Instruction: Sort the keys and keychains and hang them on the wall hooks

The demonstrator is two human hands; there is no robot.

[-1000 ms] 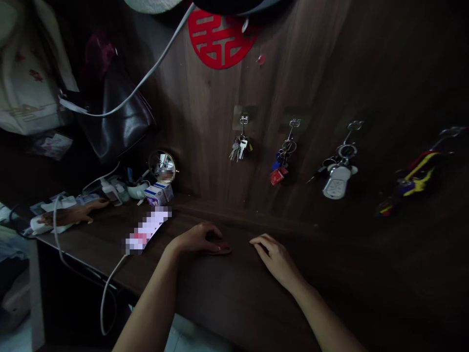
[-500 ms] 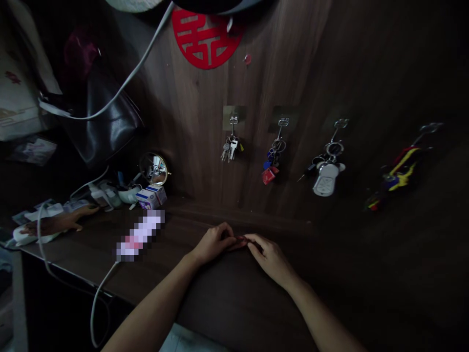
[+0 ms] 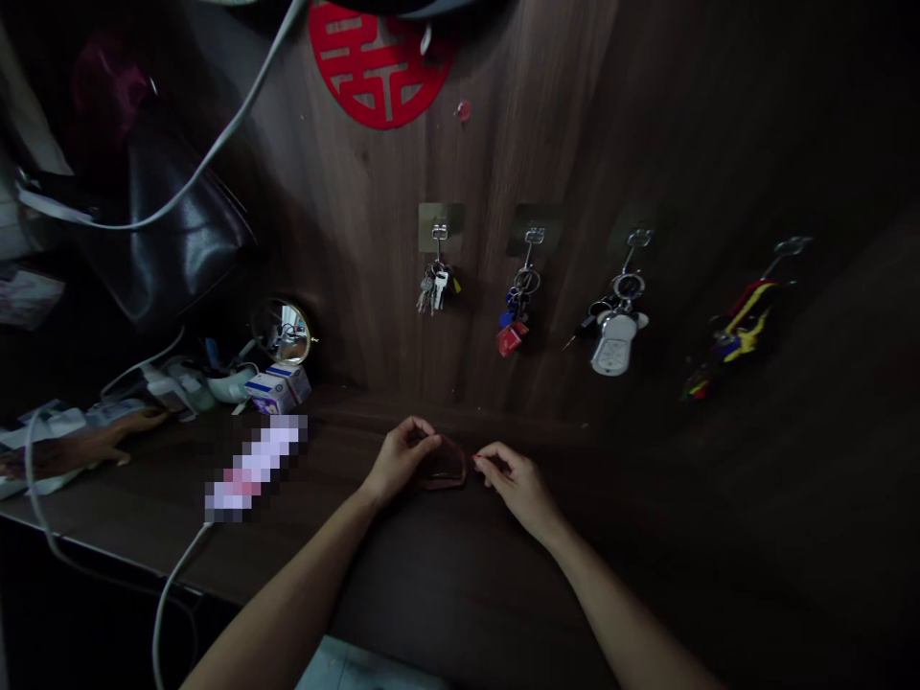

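Over the dark wooden shelf, my left hand (image 3: 397, 462) is closed on the left side of a small see-through case with a reddish-brown rim (image 3: 450, 470). Its fingers cover part of it, so its exact kind is unclear. Just to the right, my right hand (image 3: 518, 487) pinches a tiny red thing (image 3: 477, 459) between thumb and fingertips. Most of that red thing is hidden. A narrow gap separates my right fingertips from the case.
Key bunches (image 3: 435, 287) hang on wall hooks, one with a white fob (image 3: 614, 345). Left on the shelf (image 3: 345, 565) are a blurred-out device (image 3: 255, 470) with a white cable (image 3: 179, 556), a small box (image 3: 279, 388), a round mirror (image 3: 287, 331) and bottles (image 3: 165, 388).
My right hand has come away from the case, now holding a tiny red thing. More of the case shows beside my left hand. The whole view has shifted slightly.
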